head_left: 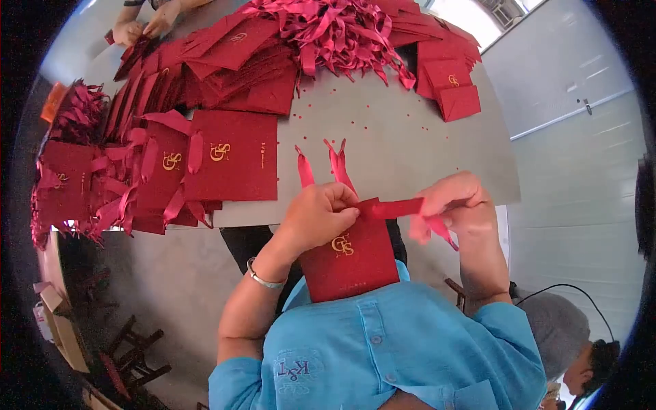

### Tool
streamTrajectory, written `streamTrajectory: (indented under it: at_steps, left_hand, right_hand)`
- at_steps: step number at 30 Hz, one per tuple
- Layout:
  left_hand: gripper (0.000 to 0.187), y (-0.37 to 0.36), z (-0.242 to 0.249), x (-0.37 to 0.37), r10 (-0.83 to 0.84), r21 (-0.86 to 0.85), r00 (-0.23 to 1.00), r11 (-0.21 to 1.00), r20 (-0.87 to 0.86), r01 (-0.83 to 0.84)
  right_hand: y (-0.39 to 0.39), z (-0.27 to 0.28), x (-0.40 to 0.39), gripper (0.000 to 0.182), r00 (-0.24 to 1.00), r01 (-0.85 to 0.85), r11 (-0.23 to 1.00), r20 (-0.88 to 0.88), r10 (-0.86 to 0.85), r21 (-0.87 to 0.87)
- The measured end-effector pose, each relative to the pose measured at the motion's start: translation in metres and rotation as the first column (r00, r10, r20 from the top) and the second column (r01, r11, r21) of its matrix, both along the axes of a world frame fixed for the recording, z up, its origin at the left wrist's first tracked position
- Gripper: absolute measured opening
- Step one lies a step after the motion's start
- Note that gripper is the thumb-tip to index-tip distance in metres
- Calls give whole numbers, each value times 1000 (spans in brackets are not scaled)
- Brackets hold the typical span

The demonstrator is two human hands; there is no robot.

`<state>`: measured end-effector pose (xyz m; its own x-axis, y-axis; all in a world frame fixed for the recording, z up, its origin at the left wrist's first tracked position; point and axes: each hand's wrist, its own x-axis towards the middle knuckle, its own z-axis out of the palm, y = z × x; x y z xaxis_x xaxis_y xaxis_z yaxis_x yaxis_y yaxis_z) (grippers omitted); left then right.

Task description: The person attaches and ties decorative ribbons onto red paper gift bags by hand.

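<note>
A red paper bag with gold lettering (352,256) rests upright against the blue shirt at the table's front edge. My left hand (318,215) is closed on the bag's top edge, thumb and fingers pinched together. To the right, my right hand (454,208) is closed on a red ribbon (400,208), which stretches taut from the bag's top corner; its loose end hangs below the fingers. Two more ribbon pieces (339,160) lie on the table just beyond my left hand.
Finished-looking bags with ribbons (232,157) lie at the left, beside stacked red bags (239,75). A ribbon heap (328,34) covers the table's far side, with more bags (451,82) right of it. Another person's hands (143,29) work at the far left; someone sits lower right.
</note>
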<state>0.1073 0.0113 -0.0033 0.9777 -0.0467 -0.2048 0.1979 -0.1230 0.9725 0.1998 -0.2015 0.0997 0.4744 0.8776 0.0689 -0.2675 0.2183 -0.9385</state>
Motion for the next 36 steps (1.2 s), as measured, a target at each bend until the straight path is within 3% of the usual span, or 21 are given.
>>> streamTrajectory:
  at_steps: [1,3,4,6,7,9,10,12,13,14,15,16,18,19,21,22,24,28,31,34,36]
  left_hand:
    - [11,0,1,0,3,0,1000,1000,0,-3]
    - [10,0,3,-1,3,5,1000,1000,-6,-3]
    - [10,0,4,-1,5,5,1000,1000,-7,-5]
    - [11,1,5,0,-7,46,1000,999,-11,7]
    - [11,1,5,0,-6,46,1000,999,-10,7]
    - [11,1,5,0,1,11,1000,1000,-26,-1]
    - [11,0,3,0,4,10,1000,1000,-26,-4]
    - [15,-1,-6,0,40,-26,999,999,34,-40]
    - [15,-1,-11,1,45,-26,998,999,34,-44]
    - [15,-1,-16,1,36,-29,997,999,63,-34]
    - [16,-1,-15,2,26,-31,995,999,92,-23]
    - [16,-1,-11,1,31,-33,995,999,92,-28]
    - [16,-2,4,-3,71,72,993,994,97,-79]
    - [16,-2,7,-5,78,71,993,994,93,-85]
    - [16,-3,11,-8,146,137,971,975,190,-173]
    - [16,-3,11,-9,151,136,971,975,187,-178]
    - [19,-5,12,-11,164,292,940,922,301,-254]
    - [21,-6,18,-12,173,313,950,916,260,-253]
    - [24,-1,16,-11,166,212,952,952,259,-223]
    - [28,11,21,-11,74,152,983,983,165,-100]
    - [27,20,22,-14,-1,179,949,982,316,-58]
  right_hand:
    - [2,-1,-2,26,1000,-3,1000,0,3,0]
    - [7,-2,-6,19,971,173,983,159,-181,64]
    - [10,-2,-8,19,971,171,983,158,-179,64]
    - [14,1,-11,19,876,233,957,391,-284,174]
    - [14,2,-9,19,875,232,957,391,-284,174]
    - [17,6,-5,23,646,188,967,720,-254,173]
    - [22,11,-4,23,646,185,968,720,-252,172]
    - [39,17,-8,22,505,95,948,806,-309,303]
    - [43,16,-16,22,507,91,949,806,-306,303]
    - [44,14,-29,21,757,149,962,600,-259,227]
    - [43,13,-37,20,923,178,975,321,-213,133]
    - [42,15,-38,20,924,174,976,320,-208,132]
    - [40,19,-39,13,870,270,957,453,-195,-107]
    - [41,16,-37,13,873,263,959,449,-188,-110]
    - [44,2,-32,9,666,356,929,724,-179,-98]
    - [45,-7,-30,9,669,351,931,723,-174,-101]
    - [47,-25,-26,10,509,400,914,847,-154,-74]
    - [46,-44,-28,11,580,469,869,797,-168,-158]
    - [44,-57,-24,10,657,452,863,739,-151,-226]
    - [43,-59,-22,9,680,424,865,726,-106,-270]
    - [43,-57,-21,7,722,393,866,687,-82,-310]
